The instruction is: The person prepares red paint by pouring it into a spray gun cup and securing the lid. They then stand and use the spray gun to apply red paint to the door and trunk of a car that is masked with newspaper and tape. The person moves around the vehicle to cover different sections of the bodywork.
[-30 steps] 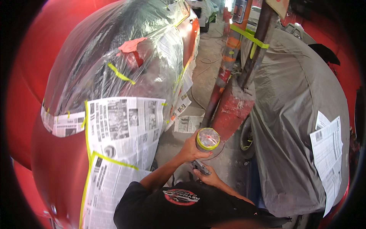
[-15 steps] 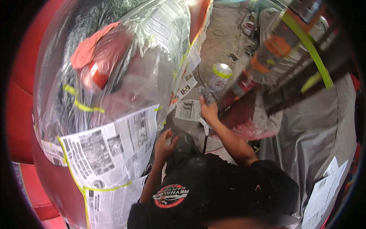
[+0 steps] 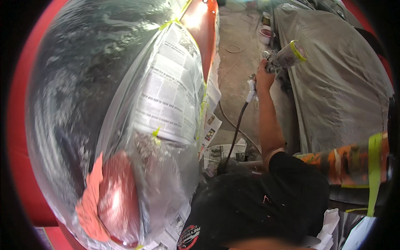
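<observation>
Right hand [image 3: 263,77] closed around the grip of a spray gun [image 3: 273,61], arm stretched forward; the gun stands above the concrete floor [image 3: 237,62], between the red car [image 3: 200,25] on the left and the grey-covered car [image 3: 341,75] on the right. Left hand out of view. Half a second ago the gun was held lower and nearer the body; it is now raised and carried farther out, which suggests it is being aimed. Cup [image 3: 289,52]: translucent cylinder, yellow-green tape band at its rim. Hose [image 3: 235,133]: thin, black, drooping to the floor. Masking on the red car: glossy crinkled plastic film [image 3: 83,83], matte newspaper [image 3: 171,91], yellow-green tape edging.
</observation>
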### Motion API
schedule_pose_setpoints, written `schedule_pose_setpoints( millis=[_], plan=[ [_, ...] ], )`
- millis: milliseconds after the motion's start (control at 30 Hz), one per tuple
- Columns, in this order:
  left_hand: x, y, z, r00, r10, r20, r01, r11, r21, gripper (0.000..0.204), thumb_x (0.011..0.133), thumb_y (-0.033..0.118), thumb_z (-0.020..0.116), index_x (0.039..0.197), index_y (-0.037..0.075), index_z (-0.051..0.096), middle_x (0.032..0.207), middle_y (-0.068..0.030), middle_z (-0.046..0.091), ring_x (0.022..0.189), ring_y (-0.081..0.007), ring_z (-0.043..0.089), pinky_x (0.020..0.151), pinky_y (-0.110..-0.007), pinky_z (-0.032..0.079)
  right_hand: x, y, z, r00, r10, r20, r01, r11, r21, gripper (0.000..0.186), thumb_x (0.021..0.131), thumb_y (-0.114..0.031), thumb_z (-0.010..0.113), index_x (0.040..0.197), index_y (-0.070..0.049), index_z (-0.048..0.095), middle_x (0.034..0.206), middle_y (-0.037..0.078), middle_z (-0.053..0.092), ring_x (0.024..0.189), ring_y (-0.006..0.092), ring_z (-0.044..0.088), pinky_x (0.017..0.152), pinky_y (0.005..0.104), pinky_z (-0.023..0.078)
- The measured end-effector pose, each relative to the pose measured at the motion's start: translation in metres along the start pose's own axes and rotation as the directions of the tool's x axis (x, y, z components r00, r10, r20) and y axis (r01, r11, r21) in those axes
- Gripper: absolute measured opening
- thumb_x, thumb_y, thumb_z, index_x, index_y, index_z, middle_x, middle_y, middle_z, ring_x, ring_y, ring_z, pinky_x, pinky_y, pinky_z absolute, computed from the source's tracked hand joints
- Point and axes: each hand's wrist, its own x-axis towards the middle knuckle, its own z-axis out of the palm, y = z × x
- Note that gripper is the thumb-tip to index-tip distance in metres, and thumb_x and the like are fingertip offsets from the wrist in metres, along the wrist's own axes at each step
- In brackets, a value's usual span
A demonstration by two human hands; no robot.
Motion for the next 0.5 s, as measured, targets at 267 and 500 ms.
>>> schedule_pose_setpoints(
  millis=[267, 500],
  plan=[
    [0.166, 0.270, -0.047, 0.972, 0.224, -0.073, -0.233, 0.959, -0.161, 0.044, 0.087, 0.040, 0.065, 0.110, 0.003, 0.068, 0.099, -0.0210, 0.071, 0.091, -0.0346, 0.069, 0.079, -0.045, 0.052, 0.093, 0.006, 0.006, 0.984, 0.176, 0.036, -0.178, 0.982, 0.061, 0.045, 0.091, -0.045, 0.067, 0.087, -0.001, 0.063, 0.067, 0.008, 0.060, 0.044, 0.0159, 0.052, 0.038, 0.0318, 0.039],
    [0.246, 0.430, 0.036, 0.961, 0.256, 0.109, -0.252, 0.967, -0.049, 0.042, 0.087, 0.039, 0.065, 0.110, 0.004, 0.069, 0.101, -0.0203, 0.071, 0.093, -0.0334, 0.068, 0.080, -0.044, 0.052, 0.227, 0.041, 0.033, 0.936, 0.137, 0.325, -0.144, 0.990, -0.002, 0.044, 0.094, -0.051, 0.060, 0.097, -0.007, 0.060, 0.075, 0.007, 0.063, 0.043, 0.0139, 0.047, 0.037, 0.0298, 0.038]
  ],
)
